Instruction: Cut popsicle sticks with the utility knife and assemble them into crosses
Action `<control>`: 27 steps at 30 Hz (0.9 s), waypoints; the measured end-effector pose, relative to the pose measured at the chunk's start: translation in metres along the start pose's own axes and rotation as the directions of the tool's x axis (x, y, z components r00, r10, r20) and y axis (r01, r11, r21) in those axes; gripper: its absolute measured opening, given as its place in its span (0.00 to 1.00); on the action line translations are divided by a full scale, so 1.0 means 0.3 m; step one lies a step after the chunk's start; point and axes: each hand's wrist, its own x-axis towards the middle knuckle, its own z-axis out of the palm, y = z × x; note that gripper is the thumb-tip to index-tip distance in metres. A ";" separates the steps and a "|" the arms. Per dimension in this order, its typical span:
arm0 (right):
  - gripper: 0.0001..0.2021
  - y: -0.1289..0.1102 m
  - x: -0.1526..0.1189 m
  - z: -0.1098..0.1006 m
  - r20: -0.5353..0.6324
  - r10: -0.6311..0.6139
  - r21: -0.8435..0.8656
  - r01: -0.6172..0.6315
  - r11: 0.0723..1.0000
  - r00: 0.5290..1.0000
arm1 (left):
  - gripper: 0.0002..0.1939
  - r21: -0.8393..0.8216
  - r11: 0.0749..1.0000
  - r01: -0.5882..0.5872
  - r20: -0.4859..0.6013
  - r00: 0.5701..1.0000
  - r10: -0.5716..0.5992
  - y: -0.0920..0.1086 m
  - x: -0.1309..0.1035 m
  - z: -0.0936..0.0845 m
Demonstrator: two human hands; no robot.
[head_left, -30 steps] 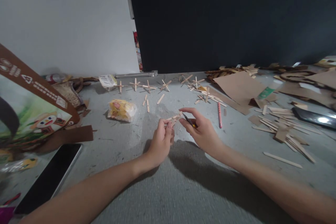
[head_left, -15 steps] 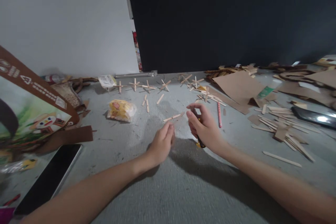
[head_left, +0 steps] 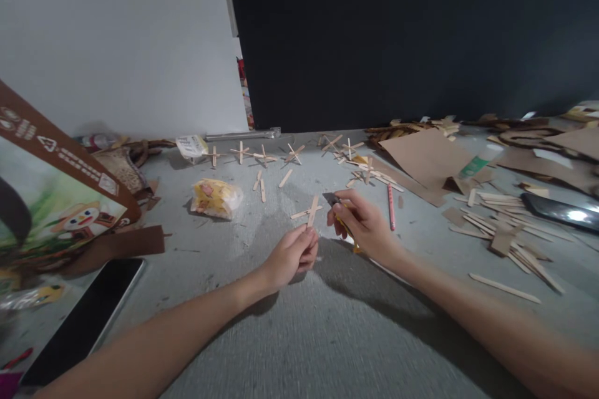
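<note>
My left hand [head_left: 294,252] is closed, pinching a wooden craft stick [head_left: 313,212] that points up and slightly away. To its right, my right hand [head_left: 362,221] wraps round a yellow-and-black utility knife [head_left: 332,199]. The knife's dark front end points left toward the stick, with a small gap between them. Behind the held stick, another craft stick [head_left: 299,214] with a slot lies on the grey table. Farther back stand crossed-stick pieces [head_left: 241,152], and short loose sticks [head_left: 285,178] lie in front of them.
A yellow plastic packet [head_left: 215,198], a phone [head_left: 87,318] and a printed paper bag [head_left: 60,199] are on the left. On the right are a red marked pencil [head_left: 391,207], a pile of craft sticks [head_left: 515,230], cardboard [head_left: 416,156] and a black glossy object [head_left: 561,212]. A black panel [head_left: 412,37] stands behind.
The stick in my left hand has swung upright and shows clearly. My right hand has turned the knife, so its dark end now points up and left.
</note>
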 end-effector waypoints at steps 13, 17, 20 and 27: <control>0.16 -0.025 -0.025 -0.008 0.163 -0.108 -0.463 0.173 0.869 0.981 | 0.29 0.052 0.998 -0.020 0.008 1.000 0.019 -0.015 0.001 -0.004; 0.18 -0.027 -0.019 -0.023 0.198 -0.115 -0.437 0.192 0.878 0.974 | 0.30 0.065 0.998 -0.017 0.016 1.000 0.016 -0.019 -0.002 0.001; 0.20 -0.038 -0.013 -0.029 0.225 -0.088 -0.427 0.180 0.886 0.970 | 0.32 0.091 0.996 -0.006 0.007 1.000 0.005 -0.019 -0.002 0.003; 0.21 -0.044 -0.011 -0.022 0.214 -0.086 -0.445 0.176 0.878 0.973 | 0.34 0.138 0.990 0.019 -0.048 0.999 -0.013 -0.014 0.002 0.004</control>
